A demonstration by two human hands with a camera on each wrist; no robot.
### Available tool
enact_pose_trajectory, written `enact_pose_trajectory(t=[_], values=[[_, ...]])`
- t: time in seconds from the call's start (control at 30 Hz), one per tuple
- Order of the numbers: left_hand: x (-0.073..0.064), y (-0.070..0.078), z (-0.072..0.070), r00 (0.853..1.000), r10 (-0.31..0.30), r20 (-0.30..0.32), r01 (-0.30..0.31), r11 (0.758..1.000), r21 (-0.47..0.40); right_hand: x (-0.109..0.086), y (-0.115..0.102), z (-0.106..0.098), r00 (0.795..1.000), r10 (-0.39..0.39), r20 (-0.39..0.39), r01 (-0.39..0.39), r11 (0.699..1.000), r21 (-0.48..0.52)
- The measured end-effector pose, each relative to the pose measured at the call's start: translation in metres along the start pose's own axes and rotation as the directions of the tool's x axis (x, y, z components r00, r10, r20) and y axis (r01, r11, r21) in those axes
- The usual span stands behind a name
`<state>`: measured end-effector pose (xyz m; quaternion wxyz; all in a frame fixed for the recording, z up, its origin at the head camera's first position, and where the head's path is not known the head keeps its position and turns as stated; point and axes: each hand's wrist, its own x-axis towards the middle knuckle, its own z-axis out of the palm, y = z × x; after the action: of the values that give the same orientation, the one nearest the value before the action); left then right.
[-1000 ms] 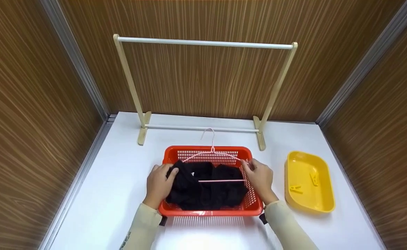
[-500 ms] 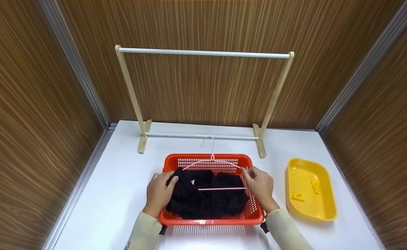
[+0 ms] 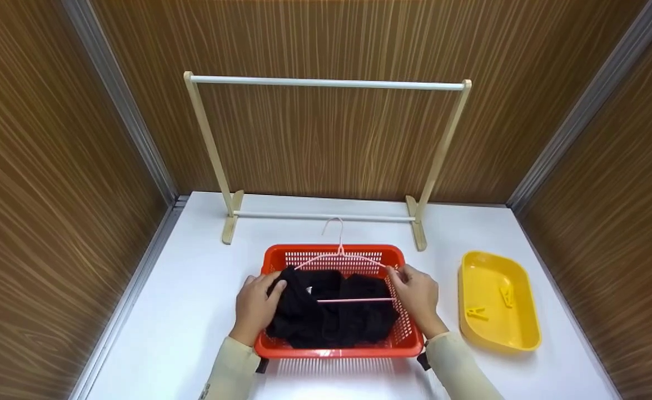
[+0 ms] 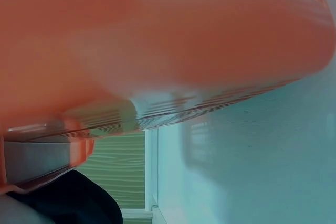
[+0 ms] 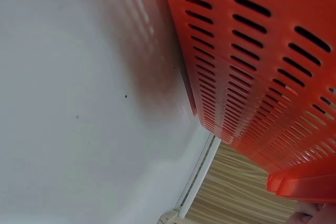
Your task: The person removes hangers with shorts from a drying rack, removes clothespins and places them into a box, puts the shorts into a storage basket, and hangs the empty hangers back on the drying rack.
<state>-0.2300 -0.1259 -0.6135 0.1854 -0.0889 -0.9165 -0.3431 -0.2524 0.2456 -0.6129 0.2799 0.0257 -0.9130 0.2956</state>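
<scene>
In the head view a pink clothes hanger (image 3: 354, 300) lies over a red basket (image 3: 337, 353), its hook pointing away toward the back. My right hand (image 3: 418, 297) pinches the hanger's right end at the basket's right side. At the left side my left hand (image 3: 257, 307) grips the edge of a black garment (image 3: 353, 328), thumb on top of the cloth. That cloth covers the hanger's left end. A small white tag shows among the black folds. Both wrist views show mostly the basket's outer walls; in the right wrist view, slots line the wall (image 5: 231, 72).
Behind the basket stands a wooden drying rack with a white top bar (image 3: 326, 83) and a low bar. A yellow tray (image 3: 498, 339) with two yellow clothespins sits to the right on the white table (image 3: 153, 322). Wood-grain panels enclose the back and sides.
The whole scene sits lower in the head view than a second ago, as the camera has tilted. Both hands keep their holds on the garment and hanger, with hardly any movement.
</scene>
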Motion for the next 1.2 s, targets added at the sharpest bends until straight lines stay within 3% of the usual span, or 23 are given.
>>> enact_pose_trajectory(t=[0.4, 0.77, 0.93, 1.2], values=[[0.0016, 0.0020, 0.0012, 1.000, -0.019, -0.006, 0.019, 1.000, 0.001, 0.0039, -0.0005, -0.0026, 1.000, -0.010, -0.001, 0.010, 1.000, -0.001], [-0.0027, 0.0003, 0.0014, 0.997, 0.031, -0.064, -0.032, 0.999, -0.008, -0.0001, -0.0016, -0.0013, 0.993, -0.066, -0.099, 0.068, 0.998, 0.011], [-0.0034, 0.0014, -0.0005, 0.997, 0.066, -0.043, -0.066, 0.998, -0.013, -0.0002, 0.0004, 0.0008, 0.984, -0.081, -0.160, 0.083, 0.996, 0.010], [-0.0024, -0.0002, 0.0012, 0.998, 0.050, -0.031, -0.052, 0.997, -0.054, 0.0019, 0.0014, 0.0006, 0.981, -0.058, -0.186, 0.068, 0.996, 0.051]])
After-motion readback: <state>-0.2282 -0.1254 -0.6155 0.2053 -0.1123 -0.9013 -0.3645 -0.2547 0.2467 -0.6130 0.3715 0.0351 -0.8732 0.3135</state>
